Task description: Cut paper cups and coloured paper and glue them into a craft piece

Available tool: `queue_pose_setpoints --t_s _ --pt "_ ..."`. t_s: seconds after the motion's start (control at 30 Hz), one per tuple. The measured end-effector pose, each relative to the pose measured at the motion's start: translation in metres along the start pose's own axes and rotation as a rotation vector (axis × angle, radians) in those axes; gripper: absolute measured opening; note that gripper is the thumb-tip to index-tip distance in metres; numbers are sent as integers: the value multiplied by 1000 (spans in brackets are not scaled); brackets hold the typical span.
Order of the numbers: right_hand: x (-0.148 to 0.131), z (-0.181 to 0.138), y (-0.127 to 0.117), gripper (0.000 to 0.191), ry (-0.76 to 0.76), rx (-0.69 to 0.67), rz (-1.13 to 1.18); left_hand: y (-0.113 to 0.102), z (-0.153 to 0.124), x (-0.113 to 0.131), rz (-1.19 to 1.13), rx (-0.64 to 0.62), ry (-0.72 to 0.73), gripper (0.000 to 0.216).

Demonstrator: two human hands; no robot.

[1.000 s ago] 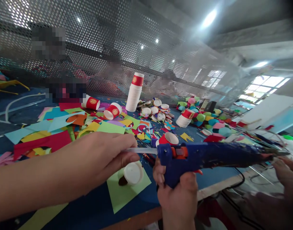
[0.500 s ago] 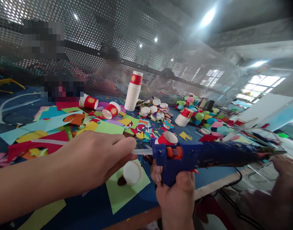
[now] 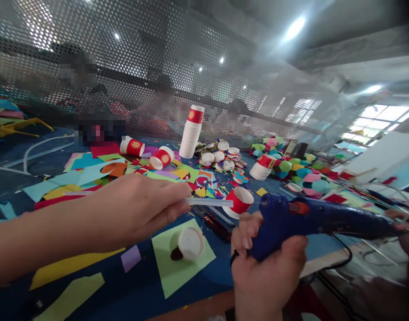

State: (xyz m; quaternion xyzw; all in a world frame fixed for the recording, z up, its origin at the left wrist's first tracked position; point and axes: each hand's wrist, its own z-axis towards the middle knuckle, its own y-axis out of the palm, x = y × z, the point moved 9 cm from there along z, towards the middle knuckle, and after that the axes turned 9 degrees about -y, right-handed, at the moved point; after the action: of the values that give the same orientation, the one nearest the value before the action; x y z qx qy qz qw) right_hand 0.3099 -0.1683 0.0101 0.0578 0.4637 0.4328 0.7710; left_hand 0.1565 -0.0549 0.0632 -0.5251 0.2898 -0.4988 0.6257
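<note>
My left hand (image 3: 151, 209) pinches a translucent glue stick (image 3: 211, 203) between thumb and fingers, its free end pointing right. My right hand (image 3: 267, 263) is wrapped round the handle of a blue glue gun (image 3: 311, 216) with an orange part on top. The gun's nozzle points to the right, and a gap lies between its rear and the glue stick. Below the stick, a small white paper cup piece (image 3: 191, 243) rests on a light green paper sheet (image 3: 167, 272), beside a dark brown spot. A red-and-white paper cup (image 3: 241, 200) lies tipped behind the stick.
A tall stack of paper cups (image 3: 190, 138) stands at the back, with white round pieces (image 3: 219, 156) beside it. Coloured paper scraps (image 3: 94, 171) cover the left. Colourful paper balls (image 3: 291, 169) sit back right. Another person's hand (image 3: 406, 223) is near the nozzle. A perforated metal screen (image 3: 131, 89) rises behind.
The glue stick has come out of the glue gun's rear. My right hand has moved the gun to the right, away from the stick, which my left hand still holds.
</note>
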Motion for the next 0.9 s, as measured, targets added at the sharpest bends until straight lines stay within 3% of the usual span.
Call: queue_pose_setpoints --t_s 0.1,0.23,0.33,0.8,0.9 --pt "-2 1 -2 55 -11 8 -5 -3 1 0 -48 22 62 29" --pt "1 -4 -5 53 42 48 16 -13 -6 10 -87 206 324 24" --pt "1 -7 -4 53 64 49 40 -13 -13 12 -101 277 463 24" --pt "-4 -9 12 53 77 -29 92 -6 -9 11 -98 250 530 30" --pt "-1 -11 18 56 112 -112 96 -4 -9 11 -91 249 522 30"
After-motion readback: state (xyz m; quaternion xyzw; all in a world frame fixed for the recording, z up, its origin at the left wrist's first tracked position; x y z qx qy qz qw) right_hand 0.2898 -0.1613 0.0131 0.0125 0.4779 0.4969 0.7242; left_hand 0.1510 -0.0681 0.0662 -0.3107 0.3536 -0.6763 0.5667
